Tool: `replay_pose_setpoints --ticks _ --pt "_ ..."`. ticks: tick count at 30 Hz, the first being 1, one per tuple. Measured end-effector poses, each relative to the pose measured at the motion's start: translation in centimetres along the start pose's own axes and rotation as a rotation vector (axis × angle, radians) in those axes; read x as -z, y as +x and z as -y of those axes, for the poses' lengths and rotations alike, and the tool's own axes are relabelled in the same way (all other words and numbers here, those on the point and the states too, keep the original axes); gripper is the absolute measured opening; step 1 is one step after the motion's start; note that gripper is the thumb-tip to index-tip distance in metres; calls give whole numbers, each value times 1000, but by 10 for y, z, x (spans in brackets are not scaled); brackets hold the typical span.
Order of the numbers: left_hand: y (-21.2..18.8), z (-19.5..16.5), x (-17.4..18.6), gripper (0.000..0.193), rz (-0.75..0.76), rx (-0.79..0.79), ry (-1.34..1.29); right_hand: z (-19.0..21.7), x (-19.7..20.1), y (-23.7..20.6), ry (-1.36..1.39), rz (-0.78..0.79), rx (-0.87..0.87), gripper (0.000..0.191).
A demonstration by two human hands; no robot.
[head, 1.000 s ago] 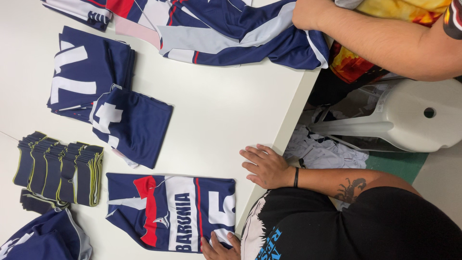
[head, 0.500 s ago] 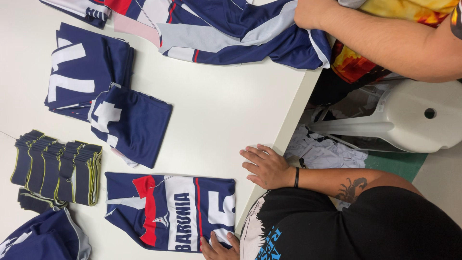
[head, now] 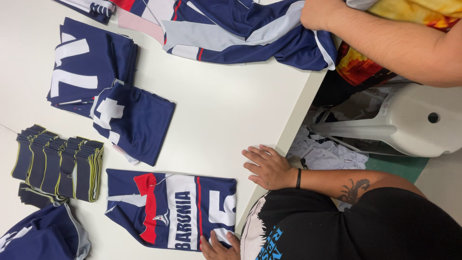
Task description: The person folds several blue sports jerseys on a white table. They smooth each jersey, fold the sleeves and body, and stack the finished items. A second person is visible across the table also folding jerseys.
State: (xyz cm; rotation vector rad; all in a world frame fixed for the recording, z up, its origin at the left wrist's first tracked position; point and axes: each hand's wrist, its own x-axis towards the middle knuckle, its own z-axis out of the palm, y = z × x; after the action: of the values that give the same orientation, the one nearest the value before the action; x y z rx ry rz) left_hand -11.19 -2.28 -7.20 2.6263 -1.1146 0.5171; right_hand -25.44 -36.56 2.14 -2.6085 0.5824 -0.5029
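The right hand lay flat, fingers spread, on the white desk; the left hand pressed the folded navy jersey, gripping nothing.

Folded jersey on table, beside sock stacks

L hand cut off, bottom edge

The right hand lies flat, palm down, fingers spread, while the left hand, half out of frame, shows only fingertips.
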Motion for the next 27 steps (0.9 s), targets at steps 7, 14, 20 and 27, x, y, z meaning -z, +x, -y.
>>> replay_pose_setpoints --ticks 7,14,20,27 --pt "-1 2 1 57 0 -11 -3 0 1 -2 -9 -2 -4 43" --pt "1 0 0 57 -16 -24 -2 -1 -3 -1 -1 11 0 44" --pt "3 -2 -1 56 -36 -18 -20 -2 -4 0 -9 8 8 45" --pt "2 -4 0 56 -31 0 -21 -3 -4 0 0 29 0 45"
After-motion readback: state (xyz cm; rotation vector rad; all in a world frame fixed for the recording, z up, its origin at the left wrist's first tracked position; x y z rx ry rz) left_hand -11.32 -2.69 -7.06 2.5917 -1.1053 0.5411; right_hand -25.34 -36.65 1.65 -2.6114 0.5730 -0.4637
